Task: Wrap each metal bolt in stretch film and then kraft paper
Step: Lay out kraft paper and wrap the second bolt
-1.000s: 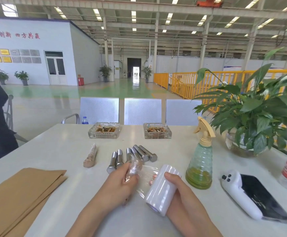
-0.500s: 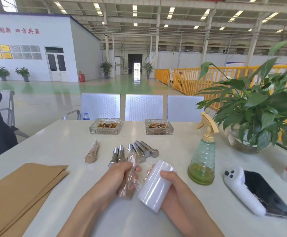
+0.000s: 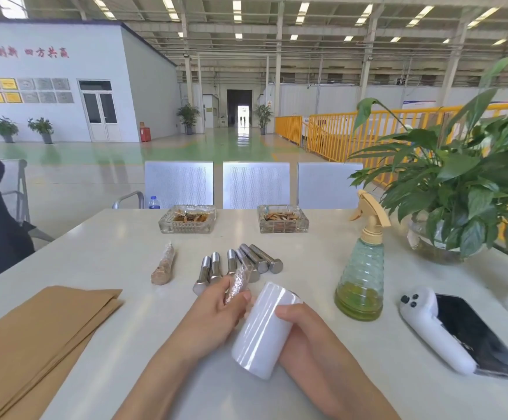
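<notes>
At the near middle of the counter [image 3: 101,256], I have my left hand [image 3: 213,316] with its fingers [image 3: 240,297] pinched round the bolt [image 3: 238,283] I am wrapping, its shank already glinting under film and its tip pointing toward twelve o'clock. My right hand [image 3: 304,331] grips the white roll of stretch film [image 3: 263,328], thumb curled over the top, just beside the bolt at its four o'clock. Whether film runs between roll and bolt I cannot tell. I judge this to be the film stage for this bolt. To do it well, I would keep the roll close and the film taut, turn the bolt with the left fingers so each lap overlaps the last, cover the head as well as the thread, then tear cleanly and smooth the tail down. The bare bolts [image 3: 240,263] lie in a row just beyond at twelve o'clock, and one finished bundle [image 3: 163,266] sits at eleven. The kraft paper [image 3: 34,338] waits at nine o'clock, within reach for the second layer.
</notes>
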